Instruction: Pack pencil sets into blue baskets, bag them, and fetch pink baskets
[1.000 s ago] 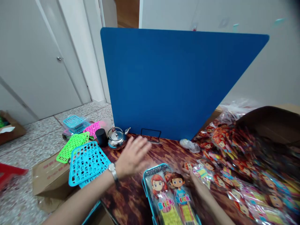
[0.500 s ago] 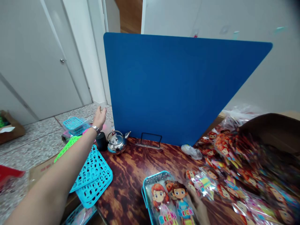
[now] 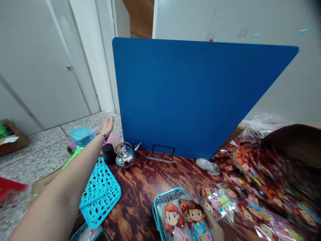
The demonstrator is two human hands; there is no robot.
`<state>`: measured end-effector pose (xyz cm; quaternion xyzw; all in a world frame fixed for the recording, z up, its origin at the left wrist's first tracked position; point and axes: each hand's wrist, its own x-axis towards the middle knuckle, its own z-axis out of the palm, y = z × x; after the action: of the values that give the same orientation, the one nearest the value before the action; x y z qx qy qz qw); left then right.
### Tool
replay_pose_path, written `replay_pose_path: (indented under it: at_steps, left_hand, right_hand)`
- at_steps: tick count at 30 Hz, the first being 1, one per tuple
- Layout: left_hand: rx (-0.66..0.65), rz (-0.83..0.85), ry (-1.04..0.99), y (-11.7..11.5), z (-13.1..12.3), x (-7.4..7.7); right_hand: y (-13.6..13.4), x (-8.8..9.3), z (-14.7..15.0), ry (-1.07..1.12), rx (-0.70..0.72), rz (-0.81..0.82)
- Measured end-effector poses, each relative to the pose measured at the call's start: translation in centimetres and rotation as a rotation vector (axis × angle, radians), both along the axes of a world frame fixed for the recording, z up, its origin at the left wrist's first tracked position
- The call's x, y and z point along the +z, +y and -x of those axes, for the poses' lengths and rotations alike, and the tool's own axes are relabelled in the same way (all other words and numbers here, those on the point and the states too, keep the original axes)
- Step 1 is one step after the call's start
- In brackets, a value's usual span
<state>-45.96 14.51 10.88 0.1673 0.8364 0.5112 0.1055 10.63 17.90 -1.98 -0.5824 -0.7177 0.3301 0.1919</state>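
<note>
My left hand [image 3: 107, 125] is stretched far out past the table's left corner, fingers loosely apart and holding nothing. It hovers over a pink basket piece [image 3: 114, 136], beside a small blue basket [image 3: 80, 133] on the floor. My right hand [image 3: 215, 228] is at the bottom edge, mostly cut off. Its fingers grip the right side of the sticker packs [image 3: 184, 217], printed with cartoon children, that lie in a teal basket [image 3: 160, 200] on the wooden table [image 3: 142, 187].
A tall blue divider [image 3: 195, 97] stands across the table's far side. Before it are a small metal kettle [image 3: 125, 154], a black cylinder [image 3: 109, 153] and a wire stand [image 3: 162, 152]. Teal basket panels [image 3: 100, 190] overhang the left edge. Several sticker packs [image 3: 250, 180] are heaped at the right.
My left arm swung from above the table out to the left and now reaches toward the baskets on the floor. My right hand slid lower on the packs.
</note>
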Motion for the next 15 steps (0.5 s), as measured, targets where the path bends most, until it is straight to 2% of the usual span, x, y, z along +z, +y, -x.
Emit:
replay_pose_path:
  at_steps: [7, 15]
  left_hand:
    - [-0.088, 0.234, 0.173, -1.5, -0.1, -1.1]
    - [-0.118, 0.329, 0.222, -2.1, 0.1, -1.7]
  right_hand:
    - [0.7, -2.0, -1.2, 0.015, 0.083, -0.093]
    - [0.6, -1.3, -0.8, -0.013, 0.095, -0.014]
